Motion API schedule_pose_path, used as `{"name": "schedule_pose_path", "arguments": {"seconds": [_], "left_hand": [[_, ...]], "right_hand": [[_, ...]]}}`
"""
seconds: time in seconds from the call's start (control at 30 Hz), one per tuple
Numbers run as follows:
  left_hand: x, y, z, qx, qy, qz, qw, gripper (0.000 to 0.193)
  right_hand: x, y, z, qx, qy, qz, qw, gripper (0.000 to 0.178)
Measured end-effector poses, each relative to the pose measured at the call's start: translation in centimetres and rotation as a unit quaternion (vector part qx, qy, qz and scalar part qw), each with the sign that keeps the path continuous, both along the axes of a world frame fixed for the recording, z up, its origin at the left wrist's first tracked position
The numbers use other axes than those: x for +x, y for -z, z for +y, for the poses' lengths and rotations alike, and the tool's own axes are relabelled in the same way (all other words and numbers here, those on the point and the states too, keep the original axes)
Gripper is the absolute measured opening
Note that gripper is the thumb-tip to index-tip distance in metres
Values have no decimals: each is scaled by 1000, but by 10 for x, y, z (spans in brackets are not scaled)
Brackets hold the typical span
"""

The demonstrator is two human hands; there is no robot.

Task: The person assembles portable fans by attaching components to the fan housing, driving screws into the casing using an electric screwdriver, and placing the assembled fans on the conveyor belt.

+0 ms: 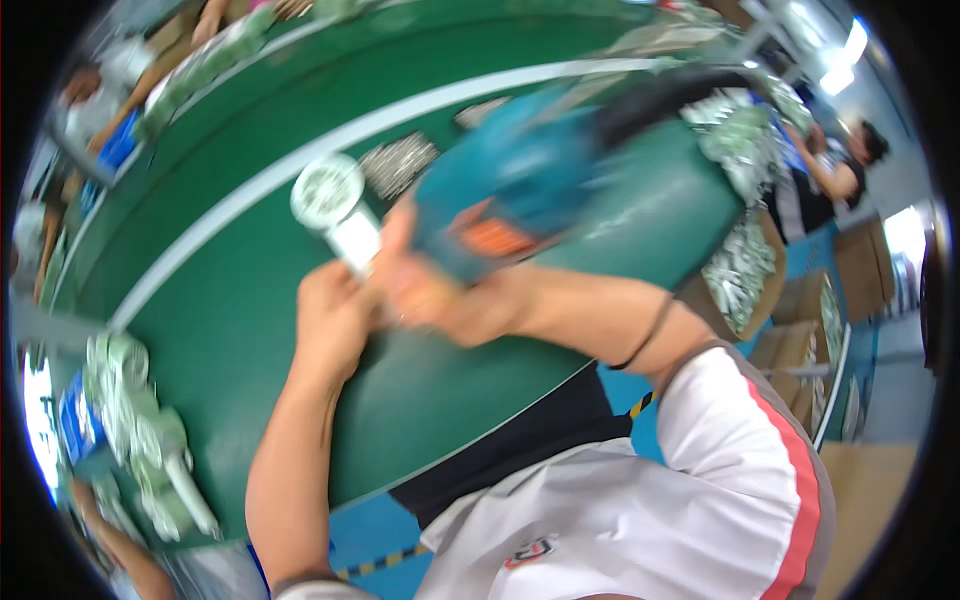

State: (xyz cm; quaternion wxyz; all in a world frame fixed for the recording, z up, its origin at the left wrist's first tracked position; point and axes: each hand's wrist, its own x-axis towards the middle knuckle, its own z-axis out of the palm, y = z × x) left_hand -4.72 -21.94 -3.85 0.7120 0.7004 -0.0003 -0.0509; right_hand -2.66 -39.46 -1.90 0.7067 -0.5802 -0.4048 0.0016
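Green worktop [230,350], teal power tool [510,190], white fan [338,205].
Tool upper centre, blurred; right hand [450,300] seems wrapped round its near side. Left hand [335,310], left of centre, closed on the fan's handle, fan head pointing upper left. Hands crowded together: a slack left grip could let the fan twist, a tool slip could catch fingers. Small metal pieces [398,165] beside the fan could scatter if knocked.

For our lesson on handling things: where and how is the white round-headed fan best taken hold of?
Probably by its straight handle, coming from the near left, where the left hand is. The white fan has a handle narrower than its round head, slanting back toward the person, while the blurred teal power tool crowds the right side.
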Motion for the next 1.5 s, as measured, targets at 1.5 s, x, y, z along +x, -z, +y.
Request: {"name": "schedule_pose_path", "arguments": {"seconds": [1.5], "left_hand": [[-66, -18, 21, 503, -40, 47, 862, 55]], "right_hand": [[107, -29, -228, -553, 299, -399, 668, 55]]}}
